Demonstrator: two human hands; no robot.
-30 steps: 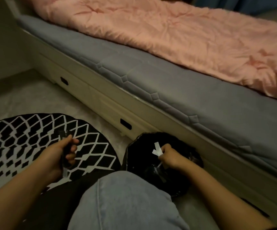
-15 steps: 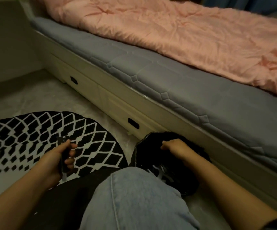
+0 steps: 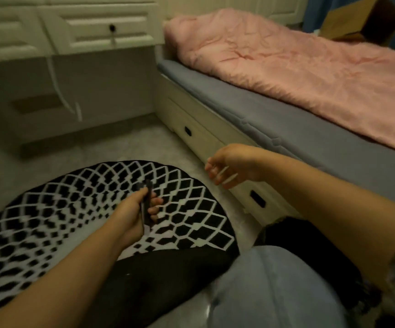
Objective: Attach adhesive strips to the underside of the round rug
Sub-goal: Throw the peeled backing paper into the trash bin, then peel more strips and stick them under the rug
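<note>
Two hands are in view, and nearest me a bent knee in pale denim [image 3: 274,287] fills the bottom of the frame. Just beyond it the near edge of the round rug [image 3: 78,209] is folded over, showing its dark underside [image 3: 168,275] as a plain matte flap beside the knee. My left hand [image 3: 132,214] hovers above the patterned top, fingers clenched around a dark adhesive strip [image 3: 147,200] that stands roughly upright, its long axis running away from me. That hand is the nearer one to the flap, which lies below and toward me from the fingers, so I judge the coming move is to bring the strip back and down onto it, laid flat. My right hand [image 3: 234,164] hangs farther out over the floor [image 3: 144,143], well apart from the rug, fingers loosely spread with a thin pale sliver [image 3: 227,176] among them; I cannot tell whether it is gripped. The rug itself is a black-and-white diamond lattice lying flat on the floor. Behind stands a bed [image 3: 310,129] with a pink quilt [image 3: 298,67].
</note>
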